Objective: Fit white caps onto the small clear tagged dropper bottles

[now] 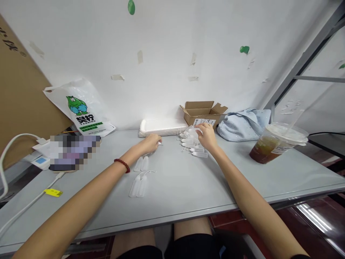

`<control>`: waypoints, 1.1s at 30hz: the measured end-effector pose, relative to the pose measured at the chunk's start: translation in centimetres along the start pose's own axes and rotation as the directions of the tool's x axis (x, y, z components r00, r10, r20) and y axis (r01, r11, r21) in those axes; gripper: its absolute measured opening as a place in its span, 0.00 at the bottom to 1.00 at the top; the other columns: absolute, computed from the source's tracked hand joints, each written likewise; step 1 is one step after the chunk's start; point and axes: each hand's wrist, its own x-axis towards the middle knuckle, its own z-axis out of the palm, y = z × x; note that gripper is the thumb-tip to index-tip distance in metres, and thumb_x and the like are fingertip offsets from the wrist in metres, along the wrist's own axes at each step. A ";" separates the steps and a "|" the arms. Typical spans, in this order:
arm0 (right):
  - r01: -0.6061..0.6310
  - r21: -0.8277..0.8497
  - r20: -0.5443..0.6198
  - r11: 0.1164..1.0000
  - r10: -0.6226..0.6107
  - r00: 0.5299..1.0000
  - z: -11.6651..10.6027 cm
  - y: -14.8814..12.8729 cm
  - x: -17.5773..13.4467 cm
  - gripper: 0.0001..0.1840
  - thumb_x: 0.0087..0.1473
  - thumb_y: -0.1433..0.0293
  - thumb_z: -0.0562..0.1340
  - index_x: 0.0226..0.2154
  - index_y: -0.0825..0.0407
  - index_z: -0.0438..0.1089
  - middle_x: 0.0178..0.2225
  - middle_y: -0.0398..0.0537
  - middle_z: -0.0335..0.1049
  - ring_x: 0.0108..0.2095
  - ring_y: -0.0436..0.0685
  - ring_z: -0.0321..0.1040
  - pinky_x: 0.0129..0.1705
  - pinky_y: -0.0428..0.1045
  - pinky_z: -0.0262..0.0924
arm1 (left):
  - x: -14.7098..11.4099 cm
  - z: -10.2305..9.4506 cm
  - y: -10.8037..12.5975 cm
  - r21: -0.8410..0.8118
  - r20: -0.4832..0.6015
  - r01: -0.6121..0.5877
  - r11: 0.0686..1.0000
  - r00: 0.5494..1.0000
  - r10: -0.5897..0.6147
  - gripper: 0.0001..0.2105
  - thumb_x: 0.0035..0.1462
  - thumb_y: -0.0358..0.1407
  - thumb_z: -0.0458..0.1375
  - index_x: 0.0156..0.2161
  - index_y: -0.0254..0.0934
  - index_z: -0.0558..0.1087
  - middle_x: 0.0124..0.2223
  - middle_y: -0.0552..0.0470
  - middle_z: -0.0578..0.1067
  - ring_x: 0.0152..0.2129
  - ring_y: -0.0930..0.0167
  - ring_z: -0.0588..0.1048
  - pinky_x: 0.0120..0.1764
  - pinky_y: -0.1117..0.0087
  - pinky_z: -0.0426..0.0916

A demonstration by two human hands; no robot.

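My left hand (151, 143) is closed above the middle of the table, and a small white end pokes out at its fingertips; the rest of what it holds is hidden. Below it lie a pair of small clear plastic tubes (141, 163) with white strings, and nearer the front edge another pair of tubes (138, 186), side by side. At the right, my right hand (207, 136) reaches over a loose pile of several such tubes (192, 142). Its thumb and bent fingers close around a clear tube at the pile's back edge.
Behind the hands, a stack of white trays (161, 126) lies against the wall beside an open cardboard box (202, 113). To the right are a light blue cloth bag (242, 124) and a drink cup (277, 144). A white plastic bag (83, 108), phone (75, 153) and cable (27, 207) occupy the left.
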 end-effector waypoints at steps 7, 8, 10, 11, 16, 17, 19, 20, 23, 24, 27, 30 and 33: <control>0.105 0.099 -0.079 0.990 -0.097 0.992 -0.9 -4.1 -1.0 0.15 0.56 0.71 0.52 0.45 0.54 0.66 0.43 0.59 0.68 0.46 0.65 0.61 0.49 0.59 0.55 | -3.2 -1.5 0.8 -0.263 -0.247 0.082 0.961 0.957 -0.149 0.09 0.49 0.34 0.52 0.34 0.36 0.73 0.34 0.48 0.77 0.30 0.67 0.74 0.35 0.68 0.69; 0.123 0.172 -0.053 0.977 -0.115 0.992 -1.0 -5.3 -1.6 0.14 0.57 0.70 0.52 0.45 0.54 0.66 0.42 0.57 0.68 0.44 0.63 0.62 0.48 0.58 0.56 | -3.9 -1.6 0.6 -0.332 -0.301 0.103 0.937 0.930 -0.209 0.09 0.49 0.35 0.52 0.32 0.36 0.73 0.34 0.48 0.77 0.30 0.67 0.74 0.36 0.68 0.69; 0.142 0.353 0.125 0.925 -0.197 0.973 -1.2 -8.2 -3.1 0.14 0.58 0.70 0.52 0.47 0.55 0.64 0.36 0.53 0.70 0.37 0.57 0.66 0.43 0.53 0.59 | -5.2 -1.7 0.3 -0.457 -0.354 0.146 0.877 0.875 -0.330 0.09 0.49 0.38 0.54 0.31 0.35 0.74 0.34 0.48 0.78 0.30 0.67 0.74 0.37 0.68 0.68; 0.146 0.434 0.249 0.889 -0.275 0.929 -1.2 -9.7 -4.0 0.14 0.59 0.70 0.52 0.47 0.55 0.63 0.34 0.51 0.71 0.35 0.56 0.66 0.41 0.51 0.60 | -5.7 -1.7 0.1 -0.521 -0.353 0.165 0.837 0.852 -0.387 0.10 0.49 0.39 0.55 0.31 0.35 0.74 0.33 0.48 0.78 0.30 0.67 0.74 0.37 0.67 0.68; 0.275 0.629 0.493 0.727 -0.647 0.582 -1.5 -14.9 -7.9 0.17 0.61 0.67 0.53 0.51 0.55 0.63 0.35 0.51 0.69 0.34 0.53 0.65 0.39 0.48 0.60 | -6.4 -2.2 0.0 -0.744 -0.291 0.169 0.646 0.789 -0.541 0.14 0.44 0.40 0.61 0.34 0.32 0.77 0.33 0.48 0.79 0.34 0.64 0.75 0.40 0.65 0.68; 0.309 0.636 0.491 0.707 -0.680 0.545 -1.5 -15.2 -8.3 0.18 0.62 0.66 0.53 0.52 0.55 0.63 0.36 0.52 0.68 0.34 0.53 0.65 0.39 0.48 0.60 | -6.3 -2.2 0.2 -0.754 -0.289 0.161 0.637 0.790 -0.541 0.14 0.44 0.40 0.62 0.34 0.32 0.77 0.35 0.47 0.79 0.35 0.64 0.75 0.42 0.65 0.67; 0.358 0.645 0.481 0.675 -0.722 0.497 -1.4 -15.3 -8.5 0.19 0.62 0.64 0.53 0.52 0.55 0.64 0.36 0.52 0.67 0.34 0.54 0.64 0.40 0.49 0.60 | -6.2 -2.2 0.7 -0.768 -0.275 0.157 0.621 0.795 -0.541 0.13 0.44 0.39 0.62 0.35 0.32 0.78 0.37 0.47 0.79 0.37 0.63 0.75 0.43 0.65 0.67; 0.372 0.649 0.477 0.664 -0.736 0.481 -1.4 -15.2 -8.4 0.20 0.62 0.63 0.53 0.52 0.55 0.64 0.36 0.52 0.66 0.34 0.54 0.64 0.41 0.49 0.59 | -6.2 -2.1 0.9 -0.777 -0.266 0.159 0.610 0.795 -0.545 0.13 0.44 0.39 0.62 0.35 0.32 0.78 0.37 0.48 0.80 0.38 0.63 0.75 0.44 0.65 0.66; 0.389 0.662 0.473 0.641 -0.760 0.446 -1.5 -15.0 -8.2 0.21 0.62 0.62 0.53 0.53 0.55 0.65 0.36 0.51 0.66 0.33 0.53 0.63 0.41 0.49 0.59 | -6.4 -1.8 1.5 -0.803 -0.237 0.164 0.573 0.794 -0.559 0.14 0.44 0.39 0.63 0.36 0.32 0.78 0.36 0.49 0.80 0.37 0.63 0.76 0.43 0.65 0.66; 0.393 0.666 0.471 0.635 -0.765 0.438 -1.5 -15.0 -8.2 0.21 0.62 0.62 0.53 0.53 0.55 0.65 0.36 0.51 0.66 0.34 0.53 0.63 0.41 0.48 0.59 | -6.4 -1.7 1.7 -0.810 -0.226 0.167 0.562 0.795 -0.562 0.15 0.43 0.39 0.63 0.36 0.31 0.78 0.35 0.48 0.79 0.36 0.64 0.76 0.43 0.65 0.67; 0.405 0.668 0.463 0.624 -0.775 0.430 -1.6 -15.4 -8.4 0.21 0.62 0.61 0.53 0.53 0.55 0.65 0.36 0.51 0.67 0.34 0.53 0.64 0.42 0.48 0.59 | -6.5 -1.6 2.1 -0.832 -0.198 0.166 0.530 0.803 -0.562 0.16 0.43 0.40 0.64 0.37 0.31 0.79 0.36 0.47 0.80 0.36 0.63 0.76 0.42 0.65 0.67; 0.387 0.671 0.470 0.632 -0.766 0.438 -1.6 -15.6 -8.6 0.20 0.62 0.61 0.52 0.52 0.55 0.65 0.35 0.51 0.68 0.34 0.53 0.64 0.41 0.48 0.59 | -6.4 -1.6 2.6 -0.838 -0.190 0.155 0.523 0.816 -0.546 0.18 0.41 0.42 0.65 0.37 0.32 0.79 0.38 0.46 0.80 0.36 0.63 0.75 0.42 0.63 0.67; 0.371 0.666 0.485 0.647 -0.753 0.445 -1.4 -15.5 -8.5 0.18 0.63 0.64 0.51 0.50 0.54 0.66 0.33 0.50 0.69 0.32 0.52 0.65 0.39 0.47 0.59 | -6.4 -1.6 2.8 -0.832 -0.184 0.158 0.531 0.825 -0.534 0.19 0.39 0.44 0.66 0.36 0.33 0.79 0.39 0.45 0.80 0.35 0.63 0.75 0.41 0.62 0.68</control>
